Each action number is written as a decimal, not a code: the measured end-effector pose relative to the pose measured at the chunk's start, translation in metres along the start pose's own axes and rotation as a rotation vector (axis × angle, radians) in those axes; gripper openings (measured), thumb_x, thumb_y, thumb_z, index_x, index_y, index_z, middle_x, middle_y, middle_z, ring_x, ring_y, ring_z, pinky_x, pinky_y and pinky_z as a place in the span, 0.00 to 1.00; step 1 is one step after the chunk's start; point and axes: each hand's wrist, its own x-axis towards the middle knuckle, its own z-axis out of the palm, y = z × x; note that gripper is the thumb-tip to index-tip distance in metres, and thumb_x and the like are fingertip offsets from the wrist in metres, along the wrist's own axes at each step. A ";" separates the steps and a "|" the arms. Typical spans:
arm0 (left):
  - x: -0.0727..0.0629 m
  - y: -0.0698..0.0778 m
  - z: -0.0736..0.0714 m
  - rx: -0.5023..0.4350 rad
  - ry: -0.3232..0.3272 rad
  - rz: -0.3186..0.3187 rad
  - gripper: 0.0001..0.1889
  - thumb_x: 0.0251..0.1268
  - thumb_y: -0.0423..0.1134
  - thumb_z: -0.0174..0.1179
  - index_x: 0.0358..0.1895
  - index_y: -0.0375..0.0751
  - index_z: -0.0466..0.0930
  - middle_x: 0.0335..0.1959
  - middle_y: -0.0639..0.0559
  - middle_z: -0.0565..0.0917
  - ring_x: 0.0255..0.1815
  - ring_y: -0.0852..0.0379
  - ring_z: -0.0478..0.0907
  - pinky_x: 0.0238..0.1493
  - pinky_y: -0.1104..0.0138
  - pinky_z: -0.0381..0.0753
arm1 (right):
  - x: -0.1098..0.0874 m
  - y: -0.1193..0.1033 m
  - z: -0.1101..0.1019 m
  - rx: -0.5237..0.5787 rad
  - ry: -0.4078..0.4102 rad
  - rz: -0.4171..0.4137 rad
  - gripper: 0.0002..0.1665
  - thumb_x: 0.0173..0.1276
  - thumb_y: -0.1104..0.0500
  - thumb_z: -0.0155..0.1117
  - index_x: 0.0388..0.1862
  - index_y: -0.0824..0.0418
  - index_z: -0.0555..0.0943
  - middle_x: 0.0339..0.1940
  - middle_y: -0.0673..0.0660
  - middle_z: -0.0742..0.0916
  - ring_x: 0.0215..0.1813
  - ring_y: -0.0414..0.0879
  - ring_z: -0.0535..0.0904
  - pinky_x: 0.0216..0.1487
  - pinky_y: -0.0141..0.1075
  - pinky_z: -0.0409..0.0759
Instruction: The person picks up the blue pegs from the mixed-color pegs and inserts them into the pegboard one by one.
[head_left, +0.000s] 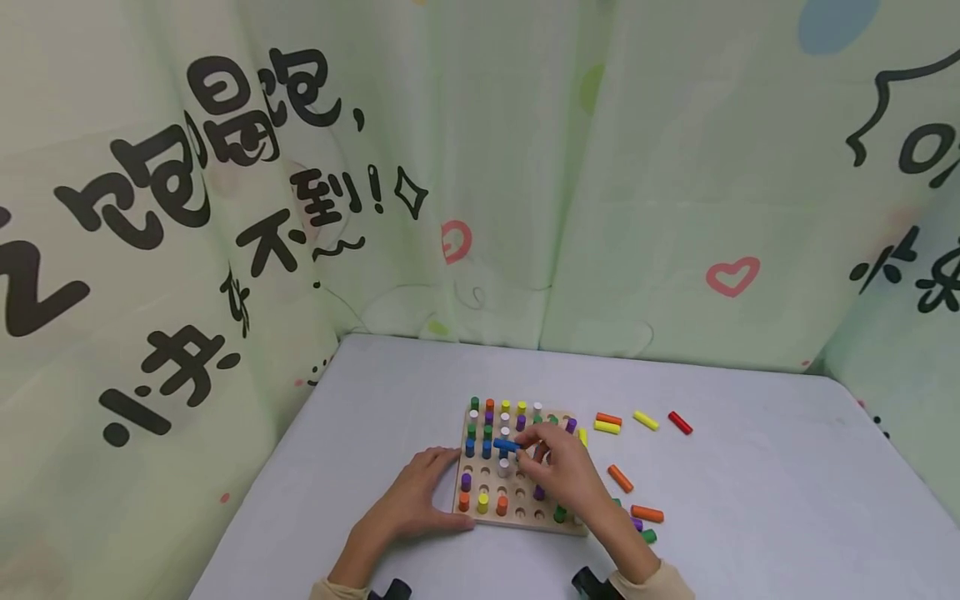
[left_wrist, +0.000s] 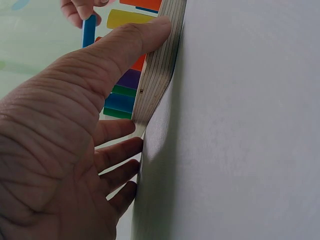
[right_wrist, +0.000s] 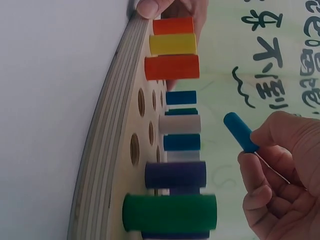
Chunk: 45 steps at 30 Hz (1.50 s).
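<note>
A wooden pegboard (head_left: 525,521) with rows of round holes lies on the table, many holes filled with coloured pegs. Over its middle, my right hand (head_left: 558,467) pinches a blue peg (head_left: 506,445) between thumb and fingertips; the peg is tilted and clear of the board in the right wrist view, where the hand (right_wrist: 285,165) also shows. My left hand (head_left: 416,496) rests at the board's left side, thumb on the front edge and fingers spread along the side. In the left wrist view the left thumb (left_wrist: 135,42) touches the layered edge.
Loose pegs lie right of the board: a red peg (head_left: 680,422), a yellow peg (head_left: 645,420), an orange peg (head_left: 620,477) and several more, some partly behind the right forearm. A printed curtain (head_left: 495,167) hangs behind the white table (head_left: 787,483).
</note>
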 end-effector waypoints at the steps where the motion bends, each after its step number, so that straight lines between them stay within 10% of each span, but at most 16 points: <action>1: 0.000 0.000 0.000 0.000 0.001 0.003 0.55 0.46 0.68 0.76 0.77 0.46 0.65 0.74 0.40 0.68 0.76 0.38 0.63 0.72 0.39 0.67 | 0.001 -0.001 0.001 0.007 -0.009 -0.006 0.09 0.66 0.66 0.72 0.43 0.58 0.85 0.36 0.47 0.85 0.32 0.39 0.74 0.29 0.28 0.77; 45: 0.000 -0.002 -0.003 0.004 -0.004 0.023 0.55 0.47 0.69 0.75 0.77 0.46 0.65 0.75 0.40 0.67 0.76 0.38 0.63 0.72 0.38 0.67 | 0.017 -0.013 0.038 -0.110 -0.215 -0.138 0.06 0.69 0.64 0.68 0.43 0.59 0.87 0.37 0.48 0.85 0.32 0.39 0.71 0.30 0.28 0.74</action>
